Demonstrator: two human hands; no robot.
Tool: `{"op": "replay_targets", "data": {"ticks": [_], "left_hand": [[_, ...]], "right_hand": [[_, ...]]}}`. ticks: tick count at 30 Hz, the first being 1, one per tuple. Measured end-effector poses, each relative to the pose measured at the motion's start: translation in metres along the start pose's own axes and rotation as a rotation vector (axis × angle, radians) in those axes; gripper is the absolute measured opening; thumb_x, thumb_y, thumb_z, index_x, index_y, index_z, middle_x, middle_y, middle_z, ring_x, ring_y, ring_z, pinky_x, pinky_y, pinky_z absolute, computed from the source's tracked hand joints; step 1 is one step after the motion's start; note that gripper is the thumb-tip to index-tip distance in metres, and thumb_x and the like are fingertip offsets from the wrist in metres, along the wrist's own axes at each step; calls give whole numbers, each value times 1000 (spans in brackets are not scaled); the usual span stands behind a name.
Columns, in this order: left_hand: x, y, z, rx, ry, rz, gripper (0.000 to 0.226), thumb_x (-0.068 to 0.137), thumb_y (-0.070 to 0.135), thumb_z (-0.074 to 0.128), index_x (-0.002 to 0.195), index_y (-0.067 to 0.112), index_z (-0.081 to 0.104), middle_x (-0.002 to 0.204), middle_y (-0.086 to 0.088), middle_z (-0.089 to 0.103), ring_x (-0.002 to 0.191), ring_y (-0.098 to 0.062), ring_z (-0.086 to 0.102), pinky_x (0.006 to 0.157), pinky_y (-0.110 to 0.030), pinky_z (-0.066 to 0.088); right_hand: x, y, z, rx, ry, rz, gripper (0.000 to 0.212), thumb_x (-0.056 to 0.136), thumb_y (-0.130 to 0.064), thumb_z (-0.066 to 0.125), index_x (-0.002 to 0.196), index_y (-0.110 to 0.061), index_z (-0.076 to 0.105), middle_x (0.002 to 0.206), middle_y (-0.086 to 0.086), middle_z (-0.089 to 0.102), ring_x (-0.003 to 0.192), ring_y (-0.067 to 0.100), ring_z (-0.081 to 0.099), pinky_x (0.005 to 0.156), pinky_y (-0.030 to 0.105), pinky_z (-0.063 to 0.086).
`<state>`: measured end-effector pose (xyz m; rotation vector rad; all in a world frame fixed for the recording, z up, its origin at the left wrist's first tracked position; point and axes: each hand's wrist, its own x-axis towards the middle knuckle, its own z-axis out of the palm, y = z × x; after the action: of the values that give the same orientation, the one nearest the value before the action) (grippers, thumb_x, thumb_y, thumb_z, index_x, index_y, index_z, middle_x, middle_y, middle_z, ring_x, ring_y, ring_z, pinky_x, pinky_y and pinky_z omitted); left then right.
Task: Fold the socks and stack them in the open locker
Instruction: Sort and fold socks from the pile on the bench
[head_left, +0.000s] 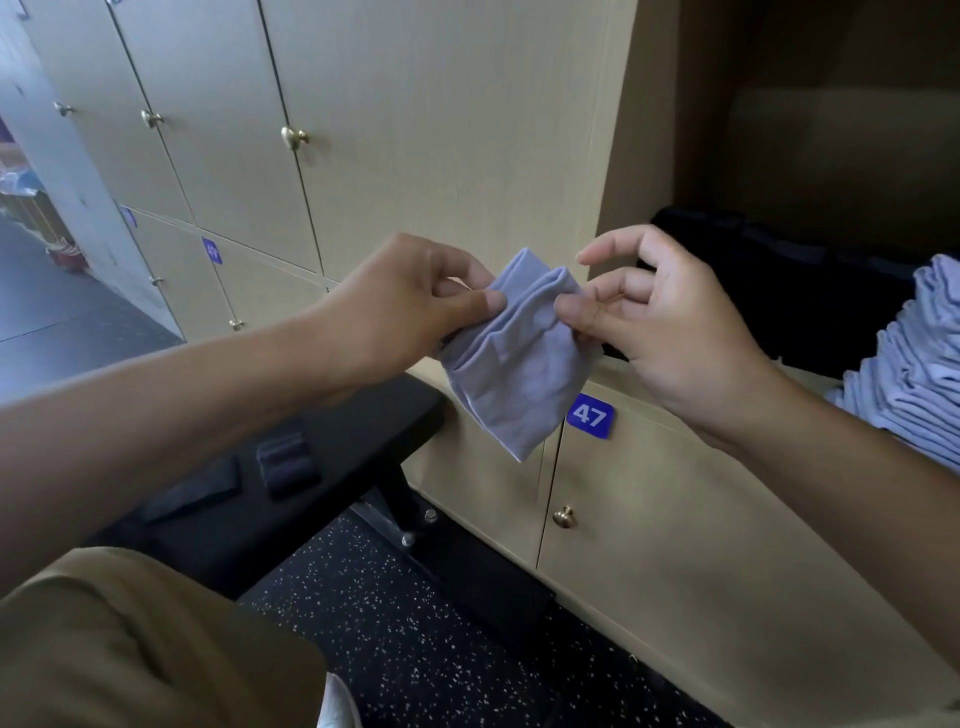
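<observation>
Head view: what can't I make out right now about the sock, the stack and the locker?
- Grey sock: single or pair unclear; left hand and right hand cover its top edges.
- Stack of folded socks: cut off by right frame edge.
- Open locker: interior too dark; black items unidentifiable.

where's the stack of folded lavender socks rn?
Head view, far right: the lavender sock stack sits on the floor of the open locker, right of the right hand and beside the dark socks.
</observation>
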<state>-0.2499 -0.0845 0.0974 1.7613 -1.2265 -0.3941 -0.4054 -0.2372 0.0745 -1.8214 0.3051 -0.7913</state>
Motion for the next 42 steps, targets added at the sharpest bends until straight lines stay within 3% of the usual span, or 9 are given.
{"op": "replay_targets", "data": {"ticks": [5,9,13,15,21,25,32,37,42], "left_hand": [[4,-1,1,2,25,-113,20,101,17,64,89,2,70,55,6,65,48,-4,57,52,-16,48],[5,2,4,-20,-83,-131,21,102,9,57,90,5,73,73,-6,72,63,-11,66,60,-21,54],[10,8,9,-180,-163,-144,18,101,12,60,88,8,72,69,-3,68,56,-9,60,56,-19,50],[14,11,11,-220,-201,-143,19,101,15,60,88,11,72,72,-2,70,58,-8,62,59,-20,52],[23,23,20,-240,-195,-146,27,105,21,53,95,1,69,77,-3,62,59,-8,54,55,-17,46],[29,33,27,-229,-187,-85,41,93,40,65,100,0,66,89,-10,63,73,-16,60,64,-21,53],[39,39,45,-178,-102,-20,14,90,13,75,99,6,67,84,-8,77,76,-19,72,70,-34,60],[49,40,50,-384,-11,-96,16,91,11,74,104,8,65,90,-10,76,79,-21,72,66,-29,60],[55,43,55,-441,105,-63,27,84,8,81,107,11,67,98,-18,74,83,-27,70,79,-38,56]], "right_hand": [[-2,-3,-2,-81,-10,-50,10,90,-11,74,100,-10,73,94,13,73,80,10,64,73,18,55],[-4,-4,-6,-88,27,-36,13,93,-16,71,103,-9,73,103,21,71,85,14,64,83,30,57],[-4,-2,-8,-94,5,24,15,94,-18,71,105,-8,72,105,25,68,85,21,71,85,42,58],[-3,-1,-11,-104,5,23,13,94,-17,70,104,-9,72,101,14,74,94,21,73,84,38,61],[-4,-8,-23,13,21,26,4,93,-8,70,97,-6,69,83,1,76,77,10,74,65,18,55],[-3,-15,-32,48,121,36,11,93,-8,70,102,0,69,93,13,76,82,18,74,69,24,58],[-8,-19,-50,-2,205,63,32,89,-13,76,116,-10,59,99,8,74,76,13,71,61,20,54],[-16,-19,-68,-161,140,108,52,80,-10,84,123,-22,57,94,13,74,83,28,73,73,37,60],[-21,-18,-77,-157,123,122,52,79,-6,84,123,-17,60,89,12,75,73,20,72,70,30,60]]}}
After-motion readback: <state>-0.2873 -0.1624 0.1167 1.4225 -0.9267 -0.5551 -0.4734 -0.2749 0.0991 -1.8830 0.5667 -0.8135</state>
